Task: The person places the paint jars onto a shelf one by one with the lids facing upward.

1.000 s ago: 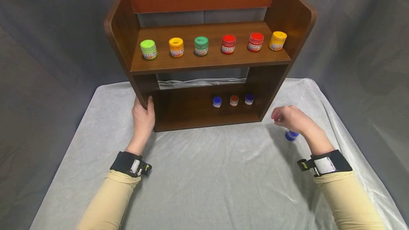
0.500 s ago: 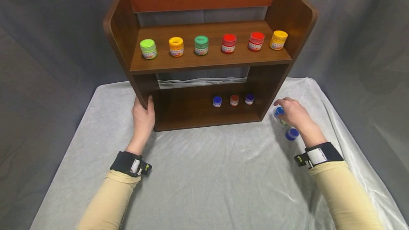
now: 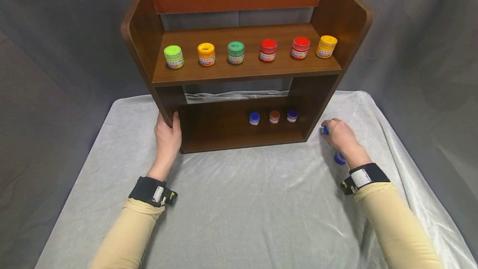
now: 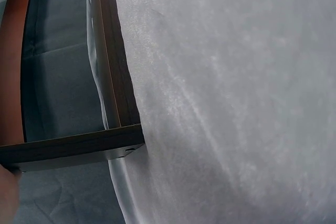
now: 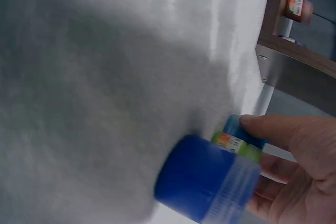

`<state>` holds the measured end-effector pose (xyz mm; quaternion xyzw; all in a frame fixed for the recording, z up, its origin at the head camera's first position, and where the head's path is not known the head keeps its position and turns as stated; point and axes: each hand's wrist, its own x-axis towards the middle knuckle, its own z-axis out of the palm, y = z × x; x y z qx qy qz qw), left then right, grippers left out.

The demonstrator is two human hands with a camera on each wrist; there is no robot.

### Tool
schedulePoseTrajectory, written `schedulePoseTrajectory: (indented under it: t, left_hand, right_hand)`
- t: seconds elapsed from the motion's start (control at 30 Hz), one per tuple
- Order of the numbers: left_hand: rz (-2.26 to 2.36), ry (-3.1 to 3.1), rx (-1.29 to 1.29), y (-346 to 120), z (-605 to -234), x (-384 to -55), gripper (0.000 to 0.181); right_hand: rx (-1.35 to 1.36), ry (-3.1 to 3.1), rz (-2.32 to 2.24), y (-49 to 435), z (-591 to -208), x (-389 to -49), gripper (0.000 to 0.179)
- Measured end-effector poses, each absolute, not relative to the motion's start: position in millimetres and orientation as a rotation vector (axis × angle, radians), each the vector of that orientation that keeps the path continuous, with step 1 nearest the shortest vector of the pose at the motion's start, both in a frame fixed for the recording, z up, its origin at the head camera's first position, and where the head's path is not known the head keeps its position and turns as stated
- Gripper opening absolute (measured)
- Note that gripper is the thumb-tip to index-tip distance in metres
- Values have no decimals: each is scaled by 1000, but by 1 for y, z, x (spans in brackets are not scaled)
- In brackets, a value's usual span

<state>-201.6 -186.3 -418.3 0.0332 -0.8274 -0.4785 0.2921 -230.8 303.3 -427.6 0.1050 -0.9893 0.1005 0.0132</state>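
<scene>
My left hand (image 3: 168,136) grips the lower left side panel of a dark brown two-tier shelf (image 3: 239,77); its thumb shows at the panel's inner edge. Just off the shelf's right side, my right hand (image 3: 340,137) pinches a lighter blue paint jar (image 3: 324,130) low over the cloth. In the right wrist view the thumb lies on that jar, with the other fingers partly hidden behind. A green-bodied jar (image 5: 252,152) is close beside it, covered by the hand in the head view. Nearer the wrist stands a dark blue paint jar (image 3: 340,158).
Several paint jars, such as a light green jar (image 3: 174,57) and a red jar (image 3: 300,48), line the upper tier. A blue jar (image 3: 254,119), a brown jar (image 3: 274,117) and a purple jar (image 3: 292,116) stand on the lower tier. Grey cloth (image 3: 239,202) covers the table.
My right hand has come down beside the shelf and its fingers have closed on the lighter blue jar. The left hand and the shelf stay in place.
</scene>
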Motion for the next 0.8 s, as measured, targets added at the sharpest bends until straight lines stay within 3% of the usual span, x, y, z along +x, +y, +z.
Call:
schedulePoseTrajectory:
  t: [0.47, 0.8]
  left_hand:
    - [-1274, -2199, 92, -187, -420, -202, 41]
    - [-1292, -2205, 82, -187, -421, -202, 41]
  right_hand:
    - [328, -2979, 376, 300, -431, -233, 24]
    - [369, -2926, 438, 290, -424, -230, 41]
